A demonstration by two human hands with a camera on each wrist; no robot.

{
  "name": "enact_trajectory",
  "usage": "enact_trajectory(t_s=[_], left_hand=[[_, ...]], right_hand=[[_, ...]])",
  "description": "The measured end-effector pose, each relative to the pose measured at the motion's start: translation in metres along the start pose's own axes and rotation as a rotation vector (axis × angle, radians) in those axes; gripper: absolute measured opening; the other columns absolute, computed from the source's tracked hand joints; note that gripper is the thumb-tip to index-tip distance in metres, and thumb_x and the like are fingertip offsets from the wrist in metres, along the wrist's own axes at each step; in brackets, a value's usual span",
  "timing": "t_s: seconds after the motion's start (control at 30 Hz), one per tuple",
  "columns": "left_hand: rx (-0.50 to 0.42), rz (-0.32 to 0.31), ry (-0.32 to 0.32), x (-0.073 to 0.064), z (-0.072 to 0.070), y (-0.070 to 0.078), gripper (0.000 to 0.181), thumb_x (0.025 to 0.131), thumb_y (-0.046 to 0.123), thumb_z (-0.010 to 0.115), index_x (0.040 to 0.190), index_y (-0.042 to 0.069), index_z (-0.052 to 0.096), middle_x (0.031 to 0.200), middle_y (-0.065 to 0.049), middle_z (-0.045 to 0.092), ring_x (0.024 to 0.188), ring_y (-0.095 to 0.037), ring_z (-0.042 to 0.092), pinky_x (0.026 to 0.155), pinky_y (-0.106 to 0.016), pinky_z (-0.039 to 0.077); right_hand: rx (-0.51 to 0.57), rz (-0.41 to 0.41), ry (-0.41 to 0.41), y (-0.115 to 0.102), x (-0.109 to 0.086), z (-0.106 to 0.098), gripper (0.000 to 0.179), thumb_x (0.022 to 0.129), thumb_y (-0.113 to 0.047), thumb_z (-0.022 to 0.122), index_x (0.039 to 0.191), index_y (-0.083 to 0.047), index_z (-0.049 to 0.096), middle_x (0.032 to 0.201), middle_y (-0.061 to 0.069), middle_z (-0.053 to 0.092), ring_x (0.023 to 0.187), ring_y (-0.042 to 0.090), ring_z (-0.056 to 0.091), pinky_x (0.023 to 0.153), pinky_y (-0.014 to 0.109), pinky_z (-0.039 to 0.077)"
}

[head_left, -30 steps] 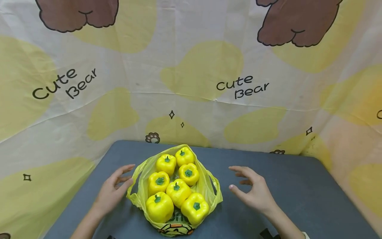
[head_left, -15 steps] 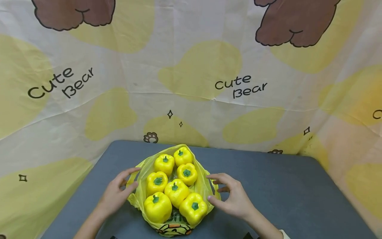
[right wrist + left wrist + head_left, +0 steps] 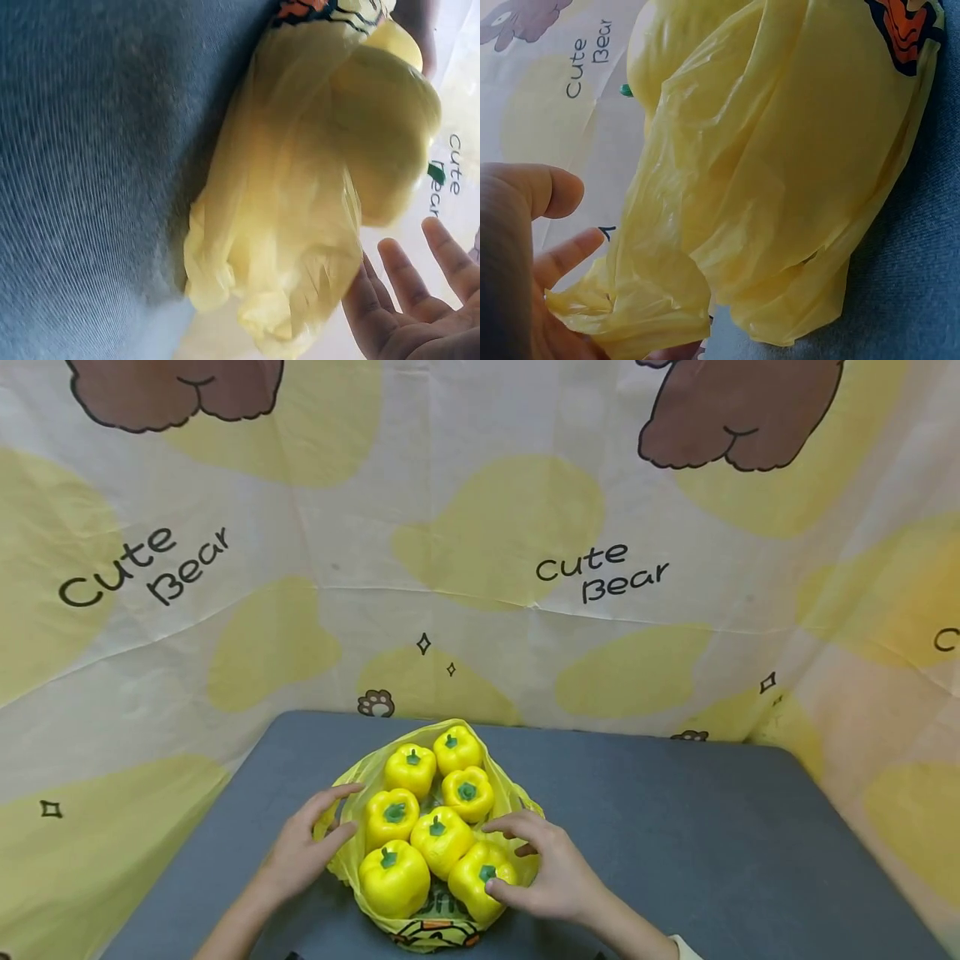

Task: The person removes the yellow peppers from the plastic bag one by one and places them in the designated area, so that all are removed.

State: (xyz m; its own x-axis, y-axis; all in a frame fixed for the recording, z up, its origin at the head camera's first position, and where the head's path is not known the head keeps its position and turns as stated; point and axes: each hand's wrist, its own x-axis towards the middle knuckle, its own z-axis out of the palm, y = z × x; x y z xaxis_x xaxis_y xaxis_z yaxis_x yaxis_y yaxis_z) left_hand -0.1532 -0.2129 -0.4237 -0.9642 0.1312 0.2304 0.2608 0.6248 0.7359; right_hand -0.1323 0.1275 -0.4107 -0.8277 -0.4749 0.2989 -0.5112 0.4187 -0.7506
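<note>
A yellow plastic carrier bag [image 3: 375,917] lies spread open on the table, with several yellow bell peppers [image 3: 440,835] standing in it, green stems mostly upward. My left hand [image 3: 303,843] is at the bag's left side, thumb and fingers apart; in the left wrist view a bag handle [image 3: 645,300] rests against its fingers and palm. Over the bag's right rim reaches my right hand [image 3: 555,868], its thumb beside the stem of the front right pepper [image 3: 468,881]. Its fingers are spread in the right wrist view, next to the bag side [image 3: 277,202]; contact with the pepper is unclear.
The dark grey table [image 3: 675,827] extends to the right of the bag and behind it. A cloth backdrop [image 3: 480,543] printed with bears and "Cute Bear" rises around the table's back and sides.
My right hand has come leftward from beside the bag to over its right rim and the front right pepper. My left hand has shifted slightly right, closer to the left handle.
</note>
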Motion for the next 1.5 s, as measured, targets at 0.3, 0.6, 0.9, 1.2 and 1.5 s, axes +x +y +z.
enact_trajectory(t_s=[0.3,0.6,0.9,1.2,1.5], left_hand=[[-0.012,-0.034,-0.005,0.003,0.005,0.0,0.043,0.088,0.014,0.062,0.131,0.019,0.058,0.135,-0.009,0.054,0.097,-0.019,0.051,0.067,-0.023,0.043],[0.015,-0.029,-0.001,0.007,0.009,0.0,0.046,0.084,0.01,0.064,0.129,0.019,0.059,0.13,-0.011,0.056,0.09,-0.016,0.056,0.074,-0.031,0.044],[0.03,-0.016,-0.003,0.007,0.011,-0.004,0.05,0.08,0.005,0.064,0.129,0.013,0.059,0.135,-0.015,0.055,0.124,-0.033,0.049,0.085,-0.034,0.046],[0.042,-0.016,0.005,0.006,0.012,-0.002,0.051,0.078,0.003,0.063,0.129,0.012,0.058,0.133,-0.013,0.057,0.124,-0.033,0.05,0.078,-0.026,0.045],[0.015,-0.033,0.001,0.005,0.011,0.001,0.052,0.078,0.001,0.062,0.129,0.009,0.058,0.133,-0.015,0.056,0.119,-0.031,0.05,0.072,-0.024,0.044]], right_hand=[[-0.091,0.0,-0.04,0.003,-0.001,0.012,0.054,0.071,-0.035,0.081,0.12,-0.025,0.062,0.117,-0.01,0.059,0.103,0.013,0.057,0.074,0.025,0.051],[-0.159,-0.003,-0.064,0.005,-0.002,0.019,0.061,0.068,-0.04,0.082,0.123,-0.027,0.059,0.118,-0.009,0.055,0.104,0.01,0.055,0.083,0.03,0.05],[-0.122,0.01,-0.095,0.007,-0.001,0.023,0.064,0.069,-0.037,0.083,0.126,-0.026,0.055,0.119,-0.008,0.053,0.103,0.009,0.054,0.083,0.028,0.05],[-0.101,0.018,-0.091,0.007,0.0,0.024,0.061,0.069,-0.035,0.083,0.123,-0.026,0.056,0.117,-0.008,0.054,0.102,0.009,0.053,0.081,0.027,0.049],[-0.106,-0.026,-0.032,0.003,0.0,0.018,0.062,0.067,-0.034,0.083,0.123,-0.025,0.058,0.118,-0.01,0.056,0.102,0.009,0.054,0.082,0.027,0.049]])
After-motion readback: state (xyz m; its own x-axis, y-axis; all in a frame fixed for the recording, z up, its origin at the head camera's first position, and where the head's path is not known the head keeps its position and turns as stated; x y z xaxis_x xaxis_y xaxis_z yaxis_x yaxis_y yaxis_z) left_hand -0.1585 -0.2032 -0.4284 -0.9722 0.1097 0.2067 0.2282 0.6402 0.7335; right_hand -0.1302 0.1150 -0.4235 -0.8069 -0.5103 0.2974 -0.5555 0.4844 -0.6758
